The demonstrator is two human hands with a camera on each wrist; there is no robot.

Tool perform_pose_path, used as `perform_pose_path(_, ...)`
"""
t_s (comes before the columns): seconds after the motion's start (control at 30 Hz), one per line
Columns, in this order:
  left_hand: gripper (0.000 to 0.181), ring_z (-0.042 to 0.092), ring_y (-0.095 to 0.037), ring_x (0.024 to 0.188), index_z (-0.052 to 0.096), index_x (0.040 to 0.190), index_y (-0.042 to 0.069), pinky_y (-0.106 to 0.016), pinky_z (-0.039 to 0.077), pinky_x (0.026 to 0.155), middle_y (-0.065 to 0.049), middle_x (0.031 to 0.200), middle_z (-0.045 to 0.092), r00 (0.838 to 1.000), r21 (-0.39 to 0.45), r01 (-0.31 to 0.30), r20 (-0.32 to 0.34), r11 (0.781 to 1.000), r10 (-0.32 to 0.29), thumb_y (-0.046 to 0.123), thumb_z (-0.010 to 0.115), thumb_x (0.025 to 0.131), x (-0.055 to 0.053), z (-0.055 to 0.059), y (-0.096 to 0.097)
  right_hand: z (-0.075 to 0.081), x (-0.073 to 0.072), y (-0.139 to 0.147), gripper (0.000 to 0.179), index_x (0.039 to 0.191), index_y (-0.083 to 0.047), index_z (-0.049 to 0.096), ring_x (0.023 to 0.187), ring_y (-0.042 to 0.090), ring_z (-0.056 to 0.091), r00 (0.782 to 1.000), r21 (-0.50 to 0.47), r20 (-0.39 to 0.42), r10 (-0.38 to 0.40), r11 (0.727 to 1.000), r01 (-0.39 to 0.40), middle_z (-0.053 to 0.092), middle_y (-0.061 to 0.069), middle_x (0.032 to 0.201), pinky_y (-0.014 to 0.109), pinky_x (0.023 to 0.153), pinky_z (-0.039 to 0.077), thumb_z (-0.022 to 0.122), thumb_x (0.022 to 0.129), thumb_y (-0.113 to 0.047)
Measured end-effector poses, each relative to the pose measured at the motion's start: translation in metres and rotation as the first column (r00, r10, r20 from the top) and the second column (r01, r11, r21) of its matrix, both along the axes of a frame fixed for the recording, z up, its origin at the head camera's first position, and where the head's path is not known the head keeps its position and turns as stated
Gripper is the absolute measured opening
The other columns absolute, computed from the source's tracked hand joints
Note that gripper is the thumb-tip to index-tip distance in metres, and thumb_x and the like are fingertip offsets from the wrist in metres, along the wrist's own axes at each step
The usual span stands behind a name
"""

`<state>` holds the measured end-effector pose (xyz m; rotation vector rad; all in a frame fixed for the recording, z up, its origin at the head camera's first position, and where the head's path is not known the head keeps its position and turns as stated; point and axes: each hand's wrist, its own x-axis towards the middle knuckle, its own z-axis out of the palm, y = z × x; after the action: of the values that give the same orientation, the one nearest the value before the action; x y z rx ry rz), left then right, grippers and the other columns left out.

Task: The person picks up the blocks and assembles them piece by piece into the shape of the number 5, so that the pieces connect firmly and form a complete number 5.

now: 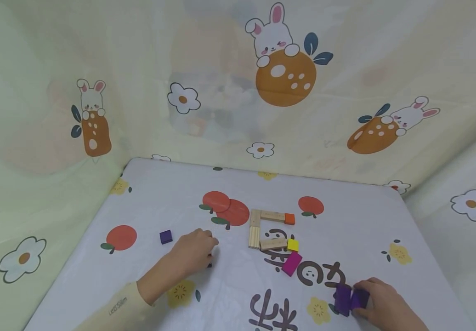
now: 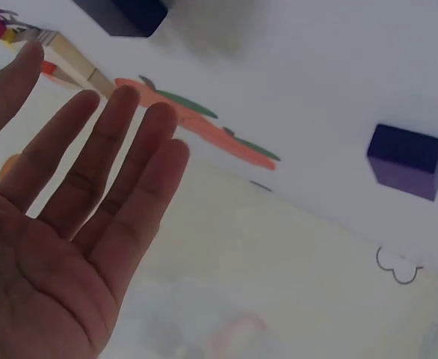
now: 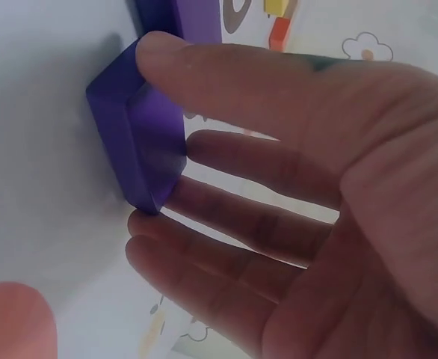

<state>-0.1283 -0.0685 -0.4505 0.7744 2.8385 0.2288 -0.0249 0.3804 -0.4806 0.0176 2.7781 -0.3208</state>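
Observation:
In the head view my right hand grips a purple block at the right front of the table, thumb on one edge and fingertips on the opposite side. Close beside that block, to its left, is another purple block. My left hand is over the left middle of the table, its fingers extended and nothing in the palm in the left wrist view. A dark block lies just beyond its fingertips, mostly hidden behind the hand in the head view. Farther left sits a small dark purple block.
Plain wooden blocks form a three-sided outline at the table's centre. An orange cube and a yellow cube end its two arms, and a magenta block meets the yellow one. Patterned cloth covers the table and surrounding walls.

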Motion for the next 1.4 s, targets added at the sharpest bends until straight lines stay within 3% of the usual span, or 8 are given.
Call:
perform_pose_path(0.13,0.023,0.062,-0.017,0.089,0.079,0.107,0.009,-0.031,0.061,0.077,-0.005,0.098,0.073,0.998,-0.033,-0.046,0.045,0.998,0.048,0.017,0.087,0.087,0.008,-0.003,-0.004,0.0,0.001,0.001,0.055,0.115,0.003,0.073,0.1,0.032,0.072,1.0,0.003,-0.006,0.001,1.0,-0.001,0.073,0.01,0.107,0.057,0.093,0.06,0.096,0.071,-0.021)
perform_pose_path(0.53,0.023,0.065,-0.018,0.089,0.079,0.109,0.005,-0.031,0.063,0.082,-0.008,0.102,0.071,0.997,-0.014,-0.065,0.043,0.998,0.065,0.012,0.086,0.088,0.016,-0.011,-0.006,-0.006,0.001,0.001,0.059,0.117,0.006,0.072,0.102,0.038,0.072,0.999,0.021,0.038,-0.038,0.999,0.037,0.074,0.014,0.11,0.06,0.094,0.059,0.096,0.072,-0.025)
perform_pose_path(0.73,0.022,0.066,-0.019,0.089,0.079,0.108,0.004,-0.033,0.064,0.084,-0.01,0.102,0.07,0.996,0.018,-0.071,0.057,0.997,0.07,0.012,0.086,0.088,0.018,-0.014,-0.008,-0.005,0.005,0.001,0.06,0.115,0.006,0.073,0.099,0.037,0.073,1.0,0.023,0.018,-0.019,1.0,0.019,0.074,0.012,0.106,0.058,0.092,0.06,0.097,0.071,-0.026)
perform_pose_path(0.93,0.021,0.065,-0.018,0.087,0.079,0.108,0.003,-0.032,0.064,0.085,-0.009,0.101,0.071,0.994,0.058,-0.048,0.099,0.997,0.042,0.01,0.085,0.089,0.02,-0.014,-0.008,0.005,0.005,-0.002,0.062,0.118,0.008,0.071,0.1,0.038,0.072,0.999,0.04,0.046,-0.024,0.999,0.023,0.073,0.015,0.108,0.059,0.093,0.06,0.096,0.073,-0.028)
perform_pose_path(1.13,0.024,0.065,-0.015,0.09,0.079,0.112,0.005,-0.032,0.064,0.088,-0.007,0.103,0.071,0.99,0.085,-0.017,0.14,0.996,0.005,0.012,0.085,0.09,0.022,-0.017,-0.01,0.019,0.002,-0.006,0.061,0.118,0.009,0.071,0.099,0.035,0.072,1.0,0.059,0.004,0.019,0.998,-0.019,0.074,0.015,0.108,0.058,0.092,0.061,0.095,0.074,-0.027)
perform_pose_path(1.4,0.021,0.064,-0.014,0.086,0.08,0.109,0.007,-0.031,0.064,0.087,-0.006,0.102,0.072,0.984,0.088,0.016,0.176,0.996,-0.031,0.014,0.085,0.09,0.025,-0.015,-0.006,0.031,-0.006,-0.027,0.067,0.122,0.006,0.071,0.101,0.035,0.071,1.0,0.071,-0.02,0.001,0.997,0.0,0.073,0.02,0.116,0.057,0.092,0.062,0.095,0.076,-0.035)
